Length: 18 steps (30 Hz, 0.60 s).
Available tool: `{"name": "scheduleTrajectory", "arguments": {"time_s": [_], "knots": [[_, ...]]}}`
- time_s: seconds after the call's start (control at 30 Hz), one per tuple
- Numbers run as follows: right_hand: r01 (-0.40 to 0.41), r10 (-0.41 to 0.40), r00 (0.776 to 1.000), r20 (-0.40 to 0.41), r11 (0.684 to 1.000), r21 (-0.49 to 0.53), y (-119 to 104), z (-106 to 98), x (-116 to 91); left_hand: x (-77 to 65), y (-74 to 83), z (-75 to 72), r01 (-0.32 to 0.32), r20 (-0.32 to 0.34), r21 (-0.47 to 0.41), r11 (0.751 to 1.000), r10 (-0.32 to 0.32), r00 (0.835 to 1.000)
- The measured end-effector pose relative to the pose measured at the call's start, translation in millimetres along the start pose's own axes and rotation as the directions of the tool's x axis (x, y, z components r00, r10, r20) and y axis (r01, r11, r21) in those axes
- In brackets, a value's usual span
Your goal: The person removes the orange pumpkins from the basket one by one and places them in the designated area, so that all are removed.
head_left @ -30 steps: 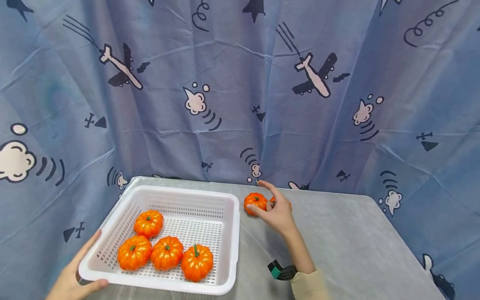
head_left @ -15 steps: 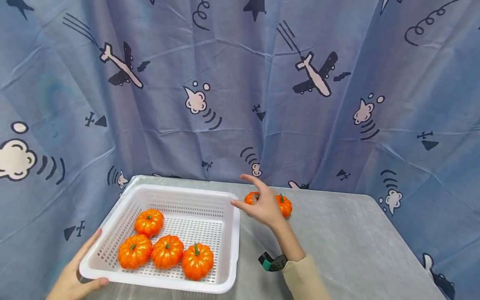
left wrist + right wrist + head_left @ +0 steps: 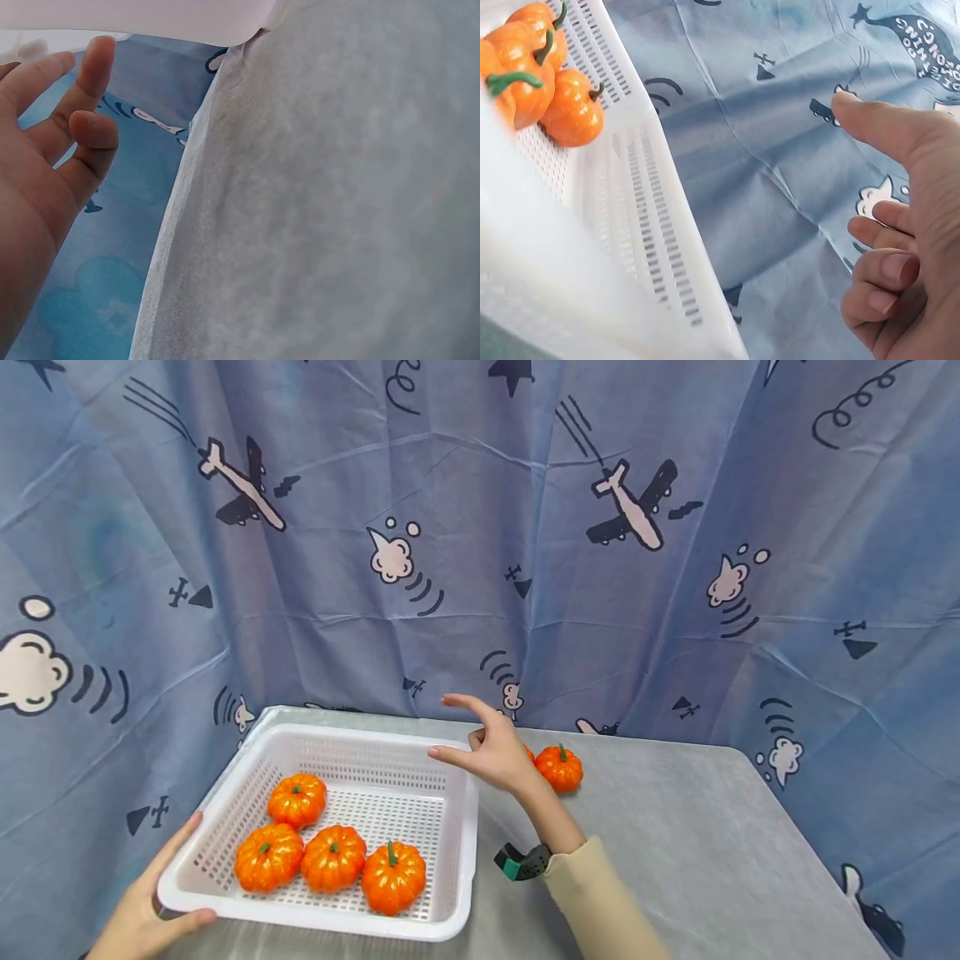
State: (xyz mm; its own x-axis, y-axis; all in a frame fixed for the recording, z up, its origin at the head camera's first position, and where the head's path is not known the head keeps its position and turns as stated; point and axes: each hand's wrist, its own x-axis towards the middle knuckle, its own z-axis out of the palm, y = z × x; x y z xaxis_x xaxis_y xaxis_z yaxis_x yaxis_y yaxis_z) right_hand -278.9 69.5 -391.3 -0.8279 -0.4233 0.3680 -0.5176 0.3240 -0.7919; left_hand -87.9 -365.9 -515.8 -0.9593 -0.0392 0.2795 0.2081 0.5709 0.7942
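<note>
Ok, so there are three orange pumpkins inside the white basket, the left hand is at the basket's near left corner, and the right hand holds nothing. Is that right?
Not quite: the head view shows four orange pumpkins inside the white basket, not three. The left hand is at its near left corner, and the right hand holds nothing.

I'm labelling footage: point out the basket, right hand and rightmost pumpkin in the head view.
Basket [image 3: 322, 920], head view: front rim.
Right hand [image 3: 497, 756], head view: back.
Rightmost pumpkin [image 3: 560, 771], head view: ribbed side.
</note>
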Motion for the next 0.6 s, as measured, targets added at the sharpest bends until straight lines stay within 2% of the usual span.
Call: {"name": "scheduleTrajectory", "arguments": {"time_s": [0.27,0.6], "knots": [[0.042,-0.042,0.997,0.065,0.999,0.003,-18.3,23.7,24.4,0.6,2.8,0.4,-0.006,-0.001,-0.017,1.0,0.006,1.0],[0.036,-0.031,0.984,0.176,0.999,-0.025,-27.1,73.5,49.1,0.5,2.7,0.0,-0.001,-0.01,0.015,1.0,0.001,1.0]]}}
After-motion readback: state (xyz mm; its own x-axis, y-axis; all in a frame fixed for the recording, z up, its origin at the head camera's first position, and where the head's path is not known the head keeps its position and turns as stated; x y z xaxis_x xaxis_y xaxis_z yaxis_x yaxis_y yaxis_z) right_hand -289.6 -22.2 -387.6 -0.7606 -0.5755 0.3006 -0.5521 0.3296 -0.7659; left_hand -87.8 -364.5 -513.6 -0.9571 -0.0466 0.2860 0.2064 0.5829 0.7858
